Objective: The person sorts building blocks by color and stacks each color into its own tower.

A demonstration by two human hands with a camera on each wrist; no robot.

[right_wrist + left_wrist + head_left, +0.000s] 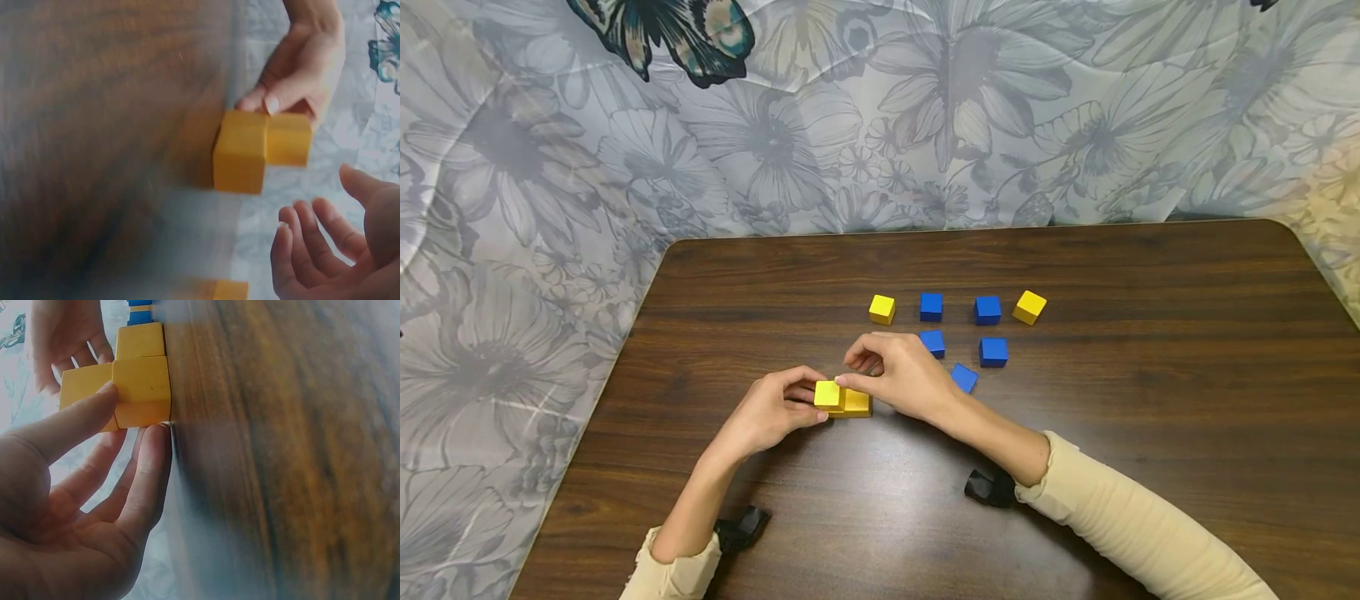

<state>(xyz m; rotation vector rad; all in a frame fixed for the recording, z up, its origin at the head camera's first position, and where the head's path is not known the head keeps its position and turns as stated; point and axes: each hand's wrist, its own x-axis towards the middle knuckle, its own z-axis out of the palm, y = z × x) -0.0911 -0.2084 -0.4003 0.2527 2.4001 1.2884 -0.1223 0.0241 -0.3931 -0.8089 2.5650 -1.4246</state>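
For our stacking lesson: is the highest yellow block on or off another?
On: the left wrist view shows the highest yellow block flush against a lower block, no gap visible.

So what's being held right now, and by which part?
The left hand holds the yellow stack at its left end, thumb on its near side; the right hand holds nothing.

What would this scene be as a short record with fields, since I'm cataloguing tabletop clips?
Yellow stack: two cubes side by side, one on top at the left end
Left grip: holding the yellow stack
Right grip: beside the stack, relaxed, holding nothing
Loose blue cubes: five
Loose yellow cubes: two
Table: dark brown, wood-grained
Backdrop: floral cloth
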